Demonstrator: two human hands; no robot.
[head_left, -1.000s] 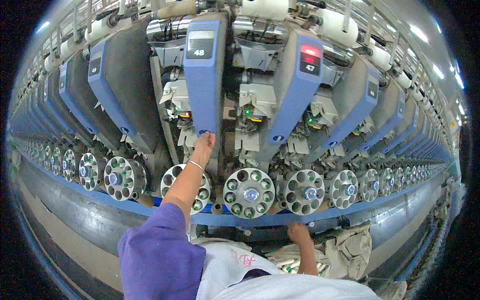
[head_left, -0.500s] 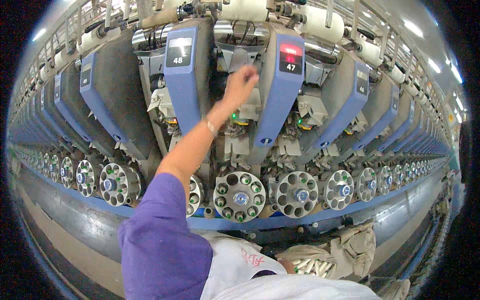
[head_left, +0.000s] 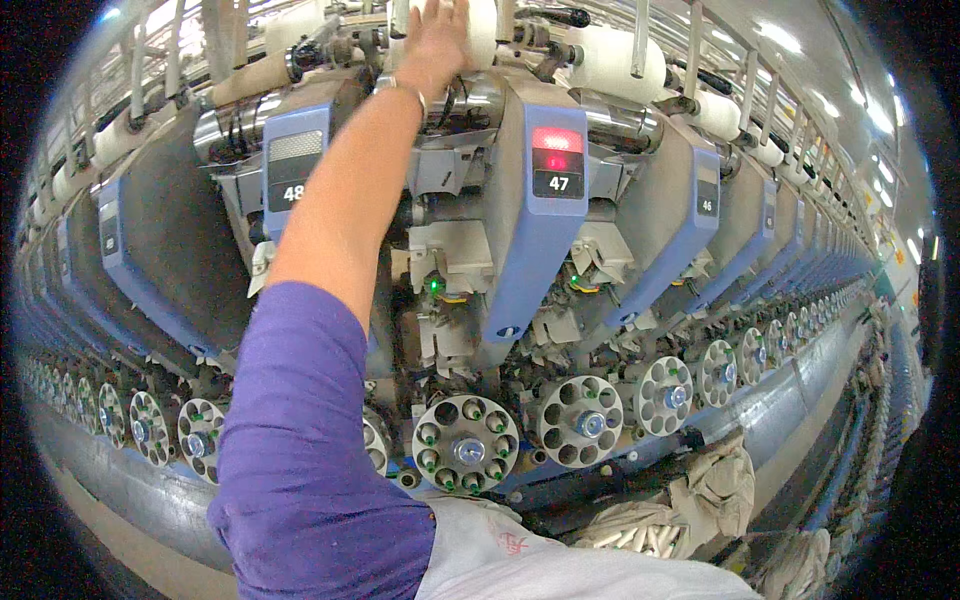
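1. Left arm in a purple sleeve stretches straight up, wrist bangled; the left hand (head_left: 437, 35) lies on the white cylindrical yarn package (head_left: 478, 30) atop the blue-grey winding machine unit (head_left: 535, 230).
2. Whether the grip is closed, I cannot tell; right hand out of sight.

Bright ceiling strip lights (head_left: 800, 40) glared at two o'clock, while fisheye bending and black corners ringed the sharp centre

Textile mill floor, long row of blue winding machine units (head_left: 540, 240), round bobbin magazines (head_left: 466, 444), white yarn packages (head_left: 612, 60)
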